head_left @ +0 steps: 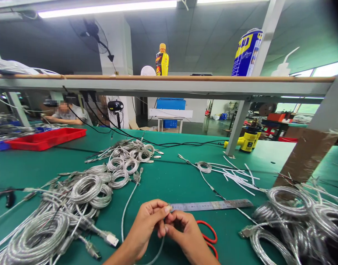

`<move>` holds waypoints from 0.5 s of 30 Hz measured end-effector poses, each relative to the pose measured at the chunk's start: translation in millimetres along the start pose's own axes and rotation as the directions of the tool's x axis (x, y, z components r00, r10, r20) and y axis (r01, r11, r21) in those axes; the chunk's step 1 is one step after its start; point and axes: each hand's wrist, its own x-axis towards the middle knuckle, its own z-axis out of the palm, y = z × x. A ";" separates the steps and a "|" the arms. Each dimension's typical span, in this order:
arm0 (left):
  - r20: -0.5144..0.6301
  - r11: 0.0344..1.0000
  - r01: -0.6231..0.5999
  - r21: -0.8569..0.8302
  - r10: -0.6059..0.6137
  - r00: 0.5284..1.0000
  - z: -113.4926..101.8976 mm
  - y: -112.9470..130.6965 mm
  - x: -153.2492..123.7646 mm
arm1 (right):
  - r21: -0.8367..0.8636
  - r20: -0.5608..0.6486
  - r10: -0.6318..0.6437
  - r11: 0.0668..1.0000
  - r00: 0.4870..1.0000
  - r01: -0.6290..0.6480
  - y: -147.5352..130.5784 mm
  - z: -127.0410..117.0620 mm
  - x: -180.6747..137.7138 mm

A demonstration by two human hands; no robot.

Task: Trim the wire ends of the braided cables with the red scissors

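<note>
My left hand point(149, 225) and my right hand point(183, 232) meet at the front middle, both closed in pinches with fingertips touching. A thin grey-white cable point(158, 253) rises from below into the pinched fingers; its end is hidden between them. Just behind the fingertips lies a steel ruler point(210, 205), pointing right. Red-handled scissors point(209, 233) lie partly hidden beside my right hand. Coiled clear USB cables point(87, 188) are heaped to the left, and another pile of coiled cables point(298, 221) lies on the right.
White tube pieces point(238, 176) and one cable coil point(204, 167) lie on the green table point(163, 180). A red tray point(47, 139) stands at the back left. A shelf point(158, 85) crosses above. A yellow heat gun point(247, 141) stands by a post. Another person point(72, 113) sits far left.
</note>
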 end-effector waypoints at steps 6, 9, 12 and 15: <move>-0.020 1.000 0.017 -0.010 -0.018 1.000 0.4 -7.4 1.3 | -0.058 -0.007 -0.009 0.998 1.000 0.008 -3.0 -0.4 -1.8; -0.019 1.000 0.013 0.001 -0.013 1.000 0.9 -7.5 1.6 | -0.080 -0.014 0.003 0.997 1.000 -0.005 -1.1 -1.3 -2.8; -0.021 1.000 0.007 0.016 -0.007 1.000 1.4 -6.6 2.1 | -0.072 -0.021 0.024 0.997 0.999 -0.025 1.0 -2.4 -3.0; -0.043 0.998 -0.010 0.056 0.013 0.999 1.4 -5.2 2.5 | -0.049 -0.038 0.014 0.999 0.999 -0.016 -0.7 -4.5 -2.3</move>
